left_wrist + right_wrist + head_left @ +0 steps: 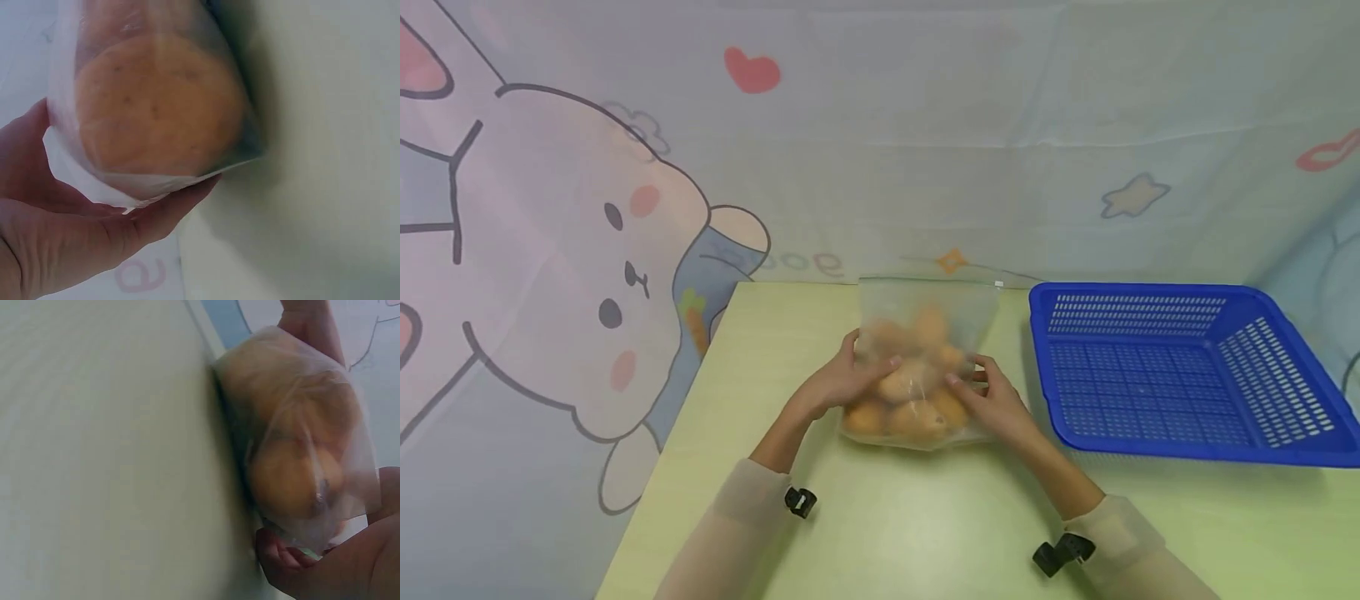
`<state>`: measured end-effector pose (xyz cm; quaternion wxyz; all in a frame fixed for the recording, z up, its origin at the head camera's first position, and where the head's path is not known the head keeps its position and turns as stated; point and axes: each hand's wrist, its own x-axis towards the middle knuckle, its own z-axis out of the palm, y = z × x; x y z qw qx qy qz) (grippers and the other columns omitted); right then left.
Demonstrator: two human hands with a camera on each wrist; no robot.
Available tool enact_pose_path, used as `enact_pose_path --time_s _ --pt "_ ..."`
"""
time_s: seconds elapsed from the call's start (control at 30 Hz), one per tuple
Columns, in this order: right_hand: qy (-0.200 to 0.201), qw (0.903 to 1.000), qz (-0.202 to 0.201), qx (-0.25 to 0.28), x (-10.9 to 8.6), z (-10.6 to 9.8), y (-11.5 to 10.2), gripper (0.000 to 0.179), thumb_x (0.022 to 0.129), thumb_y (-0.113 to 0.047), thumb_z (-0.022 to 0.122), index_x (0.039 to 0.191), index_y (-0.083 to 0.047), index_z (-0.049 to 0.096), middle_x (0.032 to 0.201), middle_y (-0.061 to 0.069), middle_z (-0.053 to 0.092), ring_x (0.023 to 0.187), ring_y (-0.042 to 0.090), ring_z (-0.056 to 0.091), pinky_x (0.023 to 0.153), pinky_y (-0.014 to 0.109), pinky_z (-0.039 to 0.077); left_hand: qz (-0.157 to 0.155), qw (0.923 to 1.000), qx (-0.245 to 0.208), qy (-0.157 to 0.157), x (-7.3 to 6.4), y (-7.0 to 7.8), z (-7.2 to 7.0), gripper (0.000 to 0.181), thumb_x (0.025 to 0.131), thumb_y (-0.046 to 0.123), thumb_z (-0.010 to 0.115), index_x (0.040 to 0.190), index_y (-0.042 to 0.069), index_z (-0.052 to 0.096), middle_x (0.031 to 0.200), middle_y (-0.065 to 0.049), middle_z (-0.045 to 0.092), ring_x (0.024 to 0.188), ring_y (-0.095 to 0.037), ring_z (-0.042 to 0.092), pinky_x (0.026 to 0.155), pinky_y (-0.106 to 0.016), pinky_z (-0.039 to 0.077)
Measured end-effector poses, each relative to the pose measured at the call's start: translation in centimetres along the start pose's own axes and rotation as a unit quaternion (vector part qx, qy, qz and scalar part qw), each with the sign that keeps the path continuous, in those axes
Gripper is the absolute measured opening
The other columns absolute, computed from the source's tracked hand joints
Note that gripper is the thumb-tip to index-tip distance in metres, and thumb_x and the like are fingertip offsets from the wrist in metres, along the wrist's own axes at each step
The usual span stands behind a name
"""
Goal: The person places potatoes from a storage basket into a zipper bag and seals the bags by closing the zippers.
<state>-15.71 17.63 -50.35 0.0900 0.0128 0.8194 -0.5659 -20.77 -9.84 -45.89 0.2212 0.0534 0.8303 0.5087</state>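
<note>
A frosted zip bag (917,371) full of several rounded, orange-brown pieces of produce lies on the table, its zip edge pointing away. Through the cloudy plastic their exact kind is unclear. My left hand (850,379) grips the bag's left side, thumb over the top. On the opposite side my right hand (996,400) holds it, with the thumb on the front and fingers around the edge. Close up in the left wrist view, one speckled orange-brown piece (162,106) fills the bag's corner. In the right wrist view the bag (300,437) stands between both hands.
To the right sits a blue plastic basket (1150,454) with slotted walls and nothing visible inside. The pale yellow table (910,525) meets a cartoon-printed cloth (880,150) at its back and left edges. A black wrist camera (801,502) is strapped near the left sleeve.
</note>
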Motion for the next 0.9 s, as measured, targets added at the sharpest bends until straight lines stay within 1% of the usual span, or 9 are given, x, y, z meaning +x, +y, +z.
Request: enact_pose_path --time_s 0.1,0.23,0.33,0.43,0.57,0.63,0.73,0.8,0.9 --pt "0.01 0.9999 -0.002 -0.001 -0.1 0.5 0.5 0.071 0.106 -0.046 0.064 0.159 -0.006 0.039 0.146 0.028 0.055 0.129 0.043 0.061 0.106 0.055 0.053 -0.006 1.0 0.001 -0.006 -0.3 -0.4 0.5 0.118 0.091 0.07 0.07 0.169 0.012 0.004 0.164 -0.027 0.036 0.15 -0.042 0.04 0.122 -0.057 0.035" --pt "0.014 0.9998 0.0 0.013 -0.3 0.7 0.7 0.072 0.106 -0.047 0.065 0.159 -0.006 0.039 0.146 0.028 0.056 0.131 0.044 0.06 0.109 0.056 0.051 -0.003 0.9999 -0.007 0.012 -0.4 -0.8 0.7 0.116 0.09 0.072 0.071 0.169 0.015 0.009 0.164 -0.026 0.035 0.149 -0.042 0.041 0.121 -0.058 0.037" --pt "0.001 0.9999 0.01 0.012 -1.1 0.5 0.6 0.077 0.106 -0.047 0.065 0.161 -0.005 0.033 0.15 0.028 0.053 0.133 0.044 0.058 0.109 0.057 0.05 -0.005 0.9998 -0.006 0.016 -0.5 -0.9 0.5 0.116 0.089 0.074 0.07 0.169 0.018 0.009 0.163 -0.026 0.037 0.147 -0.042 0.044 0.119 -0.058 0.039" --pt "-0.022 0.9996 -0.002 -0.016 -2.8 0.2 0.4 0.08 0.106 -0.043 0.065 0.163 -0.002 0.026 0.153 0.029 0.049 0.135 0.045 0.057 0.108 0.057 0.051 -0.005 0.9998 0.01 0.018 -0.9 -0.9 0.0 0.119 0.088 0.078 0.068 0.17 0.018 0.006 0.162 -0.027 0.038 0.146 -0.044 0.045 0.118 -0.059 0.041" --pt "-0.056 0.9916 -0.061 -0.1 -6.4 -0.6 -0.3 0.082 0.106 -0.042 0.066 0.164 -0.001 0.025 0.158 0.028 0.045 0.137 0.046 0.055 0.105 0.059 0.054 0.023 0.9949 0.085 0.05 -2.0 -0.5 -1.1 0.119 0.09 0.078 0.065 0.171 0.016 0.005 0.162 -0.027 0.034 0.145 -0.046 0.045 0.115 -0.063 0.043" --pt "-0.075 0.9801 -0.103 -0.152 -8.1 -1.3 -1.2 0.081 0.105 -0.046 0.066 0.164 -0.004 0.03 0.16 0.023 0.044 0.137 0.043 0.055 0.103 0.059 0.054 0.055 0.9863 0.132 0.082 -2.7 0.2 -1.6 0.113 0.092 0.074 0.067 0.171 0.015 0.012 0.16 -0.025 0.036 0.144 -0.045 0.046 0.113 -0.062 0.045" --pt "-0.092 0.9575 -0.177 -0.208 -9.7 -3.0 -3.6 0.077 0.103 -0.048 0.068 0.163 -0.012 0.036 0.157 0.012 0.049 0.131 0.035 0.06 0.097 0.054 0.058 0.117 0.9654 0.187 0.139 -3.4 2.4 -2.1 0.093 0.095 0.063 0.071 0.166 0.016 0.032 0.151 -0.016 0.048 0.137 -0.039 0.053 0.106 -0.059 0.049" --pt "-0.095 0.9381 -0.234 -0.237 -9.9 -4.8 -5.5 0.074 0.103 -0.045 0.071 0.163 -0.017 0.038 0.157 0.007 0.05 0.132 0.031 0.06 0.098 0.054 0.058 0.155 0.9485 0.219 0.169 -3.7 4.5 -2.3 0.081 0.097 0.059 0.071 0.16 0.018 0.044 0.145 -0.009 0.054 0.131 -0.035 0.057 0.098 -0.057 0.053" --pt "-0.08 0.9084 -0.306 -0.274 -8.9 -8.0 -8.4 0.078 0.101 -0.037 0.075 0.166 -0.023 0.035 0.16 0.005 0.046 0.14 0.033 0.052 0.105 0.06 0.053 0.203 0.923 0.266 0.189 -3.6 7.8 -2.3 0.074 0.096 0.06 0.071 0.156 0.022 0.051 0.144 -0.004 0.057 0.13 -0.031 0.057 0.093 -0.055 0.055"
